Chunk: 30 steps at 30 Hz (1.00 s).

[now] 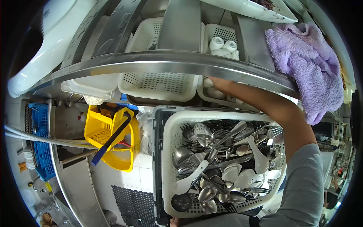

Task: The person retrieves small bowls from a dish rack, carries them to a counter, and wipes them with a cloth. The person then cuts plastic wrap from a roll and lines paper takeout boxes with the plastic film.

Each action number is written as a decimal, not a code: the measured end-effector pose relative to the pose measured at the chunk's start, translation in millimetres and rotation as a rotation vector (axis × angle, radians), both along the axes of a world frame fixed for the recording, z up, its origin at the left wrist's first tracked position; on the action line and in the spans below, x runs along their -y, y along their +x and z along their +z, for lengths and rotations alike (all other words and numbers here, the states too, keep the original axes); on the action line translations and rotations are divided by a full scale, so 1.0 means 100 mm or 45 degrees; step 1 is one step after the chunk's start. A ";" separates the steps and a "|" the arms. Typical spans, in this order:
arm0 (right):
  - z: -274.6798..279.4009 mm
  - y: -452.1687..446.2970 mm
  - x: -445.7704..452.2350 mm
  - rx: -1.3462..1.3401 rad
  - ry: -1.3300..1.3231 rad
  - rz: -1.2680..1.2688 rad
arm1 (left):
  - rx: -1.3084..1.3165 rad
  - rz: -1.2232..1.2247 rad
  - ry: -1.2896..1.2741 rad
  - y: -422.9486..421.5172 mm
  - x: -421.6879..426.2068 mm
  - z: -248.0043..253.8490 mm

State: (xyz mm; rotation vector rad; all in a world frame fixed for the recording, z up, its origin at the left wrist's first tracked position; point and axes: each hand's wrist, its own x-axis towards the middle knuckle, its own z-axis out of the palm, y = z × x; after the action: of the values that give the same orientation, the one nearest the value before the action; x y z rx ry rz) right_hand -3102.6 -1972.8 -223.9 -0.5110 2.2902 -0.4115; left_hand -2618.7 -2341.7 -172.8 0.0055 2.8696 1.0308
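My right hand (pixel 215 84) reaches beneath the steel shelf rail into a white perforated basket (pixel 200 89) that holds small white ceramic pieces (pixel 216 43). A white piece shows by its fingertips, but the rail hides most of the fingers, so I cannot tell whether it is held. Only a sliver of my left hand (pixel 174 221) shows, at the bottom edge by the near-left corner of a large white basket (pixel 168 151). That basket sits in a dark grey crate (pixel 158 170). Inside lie metal forks (pixel 188 130), a slotted spoon (pixel 203 134) and white ceramic spoons (pixel 258 157), all jumbled.
The steel rail (pixel 170 62) crosses above the cutlery. Another white basket (pixel 159 85) stands under the slats. A purple cloth (pixel 308 68) hangs at the right. On the left are a yellow mop bucket (pixel 126 151), a blue rack (pixel 41 143) and a black floor mat (pixel 132 204).
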 end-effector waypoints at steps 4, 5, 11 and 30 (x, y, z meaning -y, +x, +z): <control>0.04 -0.06 -0.05 0.098 -0.057 -0.065 | 0.011 0.010 -0.004 0.00 0.00 0.00; 0.06 -0.09 -0.08 0.142 -0.075 -0.097 | 0.010 0.015 -0.008 -0.01 0.01 0.02; 0.24 -0.20 -0.19 0.455 -0.222 -0.365 | 0.011 0.014 -0.010 -0.03 0.01 0.03; 0.36 -0.19 -0.22 0.781 -0.483 -0.816 | 0.013 -0.013 -0.002 -0.10 0.01 0.06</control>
State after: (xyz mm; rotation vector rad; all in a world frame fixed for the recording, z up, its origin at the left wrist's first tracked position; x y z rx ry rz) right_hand -3122.0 -1950.4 -187.5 0.1890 1.7219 -1.1527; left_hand -2628.3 -2342.5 -166.3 0.0145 2.8585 1.0236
